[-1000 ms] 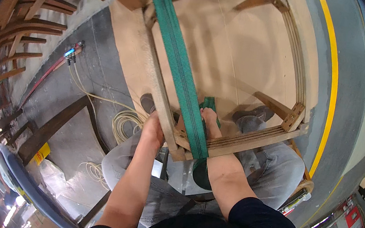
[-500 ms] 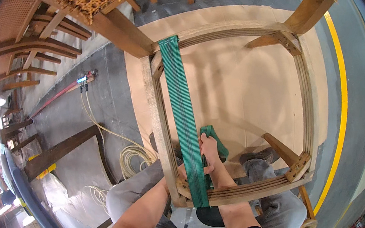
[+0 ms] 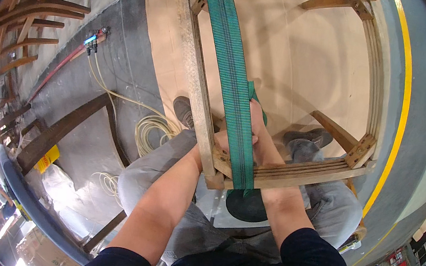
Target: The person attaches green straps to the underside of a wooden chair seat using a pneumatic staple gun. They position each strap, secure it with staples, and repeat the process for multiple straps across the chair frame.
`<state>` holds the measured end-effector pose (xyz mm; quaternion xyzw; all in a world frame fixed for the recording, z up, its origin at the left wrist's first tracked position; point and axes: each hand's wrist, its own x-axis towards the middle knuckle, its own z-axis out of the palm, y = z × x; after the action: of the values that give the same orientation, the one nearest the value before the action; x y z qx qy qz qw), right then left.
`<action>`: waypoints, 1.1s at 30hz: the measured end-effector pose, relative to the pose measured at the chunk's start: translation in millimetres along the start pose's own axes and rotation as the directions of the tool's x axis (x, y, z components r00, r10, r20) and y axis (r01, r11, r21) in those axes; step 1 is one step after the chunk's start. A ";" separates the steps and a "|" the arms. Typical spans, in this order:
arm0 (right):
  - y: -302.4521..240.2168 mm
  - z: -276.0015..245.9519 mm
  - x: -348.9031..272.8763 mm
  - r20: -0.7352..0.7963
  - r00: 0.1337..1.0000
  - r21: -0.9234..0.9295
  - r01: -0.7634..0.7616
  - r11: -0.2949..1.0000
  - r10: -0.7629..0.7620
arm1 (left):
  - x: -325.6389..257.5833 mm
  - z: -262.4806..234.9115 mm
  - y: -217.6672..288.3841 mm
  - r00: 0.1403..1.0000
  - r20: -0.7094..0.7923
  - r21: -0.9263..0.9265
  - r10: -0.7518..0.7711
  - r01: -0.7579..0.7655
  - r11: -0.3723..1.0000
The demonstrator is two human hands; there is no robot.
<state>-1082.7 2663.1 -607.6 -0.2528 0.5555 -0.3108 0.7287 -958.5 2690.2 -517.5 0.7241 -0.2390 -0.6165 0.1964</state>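
Observation:
A wooden chair seat frame [image 3: 199, 77] stands before me with its middle open. One taut green webbing strap [image 3: 230, 60] runs along its left side, from the far rail over the near rail [image 3: 304, 173]. Both forearms reach under the near rail into the opening. My right hand [image 3: 256, 118], partly covered by the strap, is closed on the loose green webbing below it. Close to the near left corner, my left hand [image 3: 222, 139] passes behind the strap; most of its fingers are hidden.
Tan cardboard [image 3: 309, 54] lies under the frame. To the left are a coiled pale hose [image 3: 154, 133], a dark curved wooden piece [image 3: 63, 129] and stacked chair frames [image 3: 42, 3]. A yellow floor line [image 3: 404, 99] runs along the right.
The view has shifted, so frame and hands sit higher in the picture. Less of the loose webbing by my right hand shows. Both hands stay near the strap inside the frame.

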 end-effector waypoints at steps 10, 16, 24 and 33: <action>2.2 -55.5 -148.5 0.042 0.951 -0.211 -0.293 0.933 0.308 | 13.8 -26.3 -8.4 0.973 0.141 0.264 0.182 -0.214 0.940; -172.0 -106.0 -372.6 -0.269 0.953 -0.082 0.123 0.989 -0.140 | 16.4 -6.3 3.7 0.933 0.251 0.311 0.256 -0.328 0.892; -71.3 -315.4 -586.8 -0.996 0.089 -0.090 -0.786 0.611 -0.031 | 2.8 21.5 -4.8 0.826 0.460 0.401 0.326 -0.521 0.754; -49.2 -297.0 -572.6 -0.944 0.266 -0.266 -0.253 0.930 -0.197 | 11.3 27.8 10.8 0.635 0.638 0.366 0.436 -0.747 0.555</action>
<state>-1486.9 3043.0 -274.7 -0.1328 0.9333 -0.2773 0.1858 -985.6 2675.1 -524.8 0.4405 -0.6990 -0.5555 0.0932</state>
